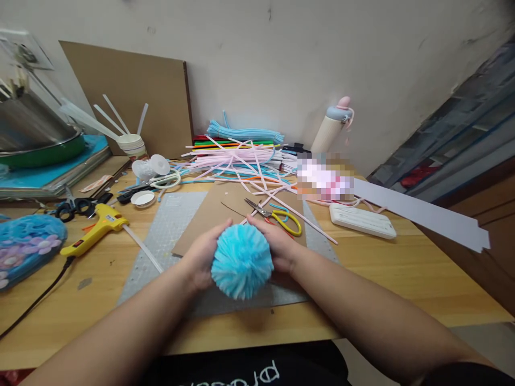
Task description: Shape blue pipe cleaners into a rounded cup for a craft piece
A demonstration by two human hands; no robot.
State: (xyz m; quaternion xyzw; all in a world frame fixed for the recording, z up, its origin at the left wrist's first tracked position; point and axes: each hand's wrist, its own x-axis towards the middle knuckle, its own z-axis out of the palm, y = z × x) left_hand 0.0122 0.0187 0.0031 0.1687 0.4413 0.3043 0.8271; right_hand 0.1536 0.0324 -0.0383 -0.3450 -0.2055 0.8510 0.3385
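Your left hand and right hand cup the blue pom-pom between partly curled fingers, above the gray mat on the desk.

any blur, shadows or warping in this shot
Head view: left hand and right hand slightly soft; head view: faint shadow on the table below the blue pom-pom; head view: blocky pixels hide a patch behind the white box; head view: bottle leans outward, probably wide-angle stretch.
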